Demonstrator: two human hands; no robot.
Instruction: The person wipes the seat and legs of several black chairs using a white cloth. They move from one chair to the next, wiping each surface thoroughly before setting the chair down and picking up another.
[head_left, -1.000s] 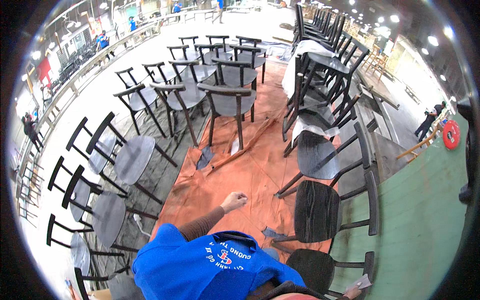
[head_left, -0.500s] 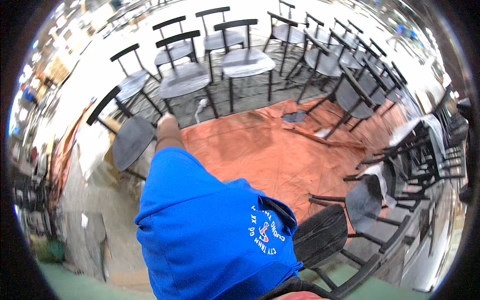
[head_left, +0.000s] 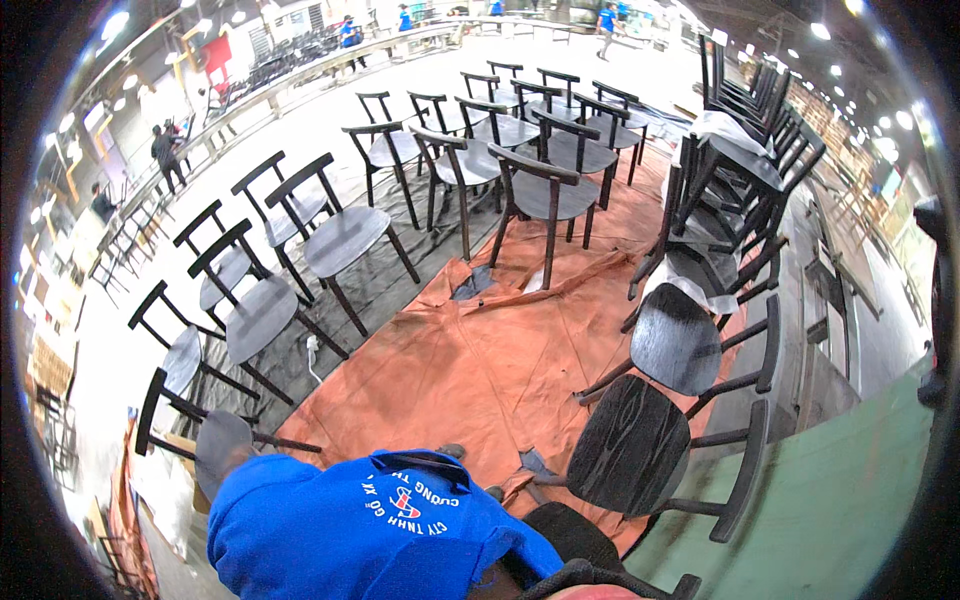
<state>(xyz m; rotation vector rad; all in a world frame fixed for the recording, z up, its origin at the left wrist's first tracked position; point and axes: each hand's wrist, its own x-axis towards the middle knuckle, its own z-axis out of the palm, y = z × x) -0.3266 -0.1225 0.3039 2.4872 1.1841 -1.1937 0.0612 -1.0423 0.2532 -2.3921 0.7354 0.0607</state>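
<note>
My blue sleeve (head_left: 290,510) fills the lower left. Beyond it only a small bit of my left arm or hand (head_left: 241,457) shows, against the seat of a black wooden chair (head_left: 218,440); its fingers are hidden, so I cannot tell whether it touches the chair. My right hand is out of sight; a dark patch of arm (head_left: 495,583) appears under the shirt at the bottom edge. Close on my right stands a black chair with a wood-grained seat (head_left: 630,445), and partly behind my shirt is another dark seat (head_left: 570,530).
Black chairs with grey seats (head_left: 350,240) stand in rows on a dark sheet (head_left: 330,350). An orange tarp (head_left: 440,370) covers the floor ahead. Stacked chairs (head_left: 745,160) with white wrapping rise at the right, by a green floor strip (head_left: 830,450). Several people (head_left: 165,155) are far off.
My view has swung right and up, bringing in more chairs and the hall. The left arm, stretched out with its hand near the chairs before, is now low and mostly hidden.
</note>
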